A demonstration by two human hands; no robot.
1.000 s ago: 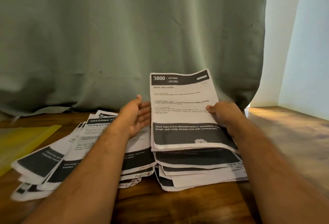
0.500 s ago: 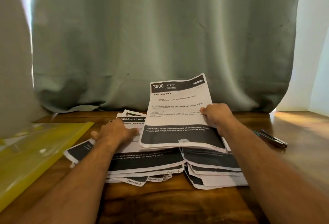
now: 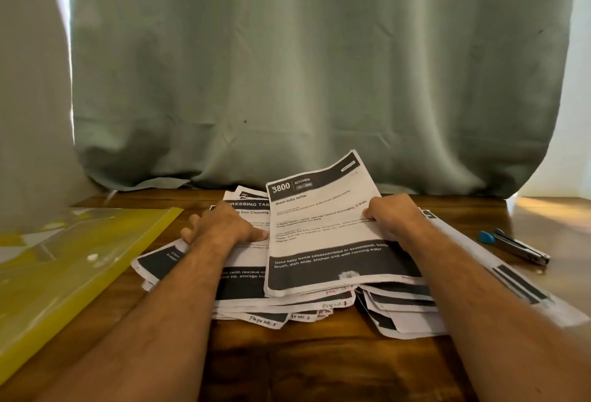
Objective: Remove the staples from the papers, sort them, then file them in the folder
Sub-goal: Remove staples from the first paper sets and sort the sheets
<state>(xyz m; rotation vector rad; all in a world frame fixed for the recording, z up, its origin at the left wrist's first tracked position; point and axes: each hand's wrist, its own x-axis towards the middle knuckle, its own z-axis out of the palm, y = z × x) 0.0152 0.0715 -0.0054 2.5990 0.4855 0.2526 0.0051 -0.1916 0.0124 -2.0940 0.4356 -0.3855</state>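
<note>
grey-green curtain hangs across the whole back of the room, hem bunched on the far edge of a dark wooden table. bright light at both sides of the curtain, pale wall far right, glare on the wood at the right end. table grain glossy, warm brown.

right hand clenched round the right edge of the top sheet, header "3800 kitchen", title "wash baby bottle". far end of the sheet lifted toward the curtain, near end with the black band lying on the papers. under that grip sits the right pile of papers, edges uneven, one long sheet sticking out to the right beneath the forearm.

left hand palm down on the left pile of papers, fingers bent over its left side gripping the sheets, thumb tip just beside the held sheet's left edge. top page there reads "dressing tab…"; handwritten page numbers on the near edges. the two piles touch.

left of the left hand, apart from the piles: yellow transparent folder, flat on the table. right of the right hand, well apart: staple remover, metal with blue handle, lying on the wood.
</note>
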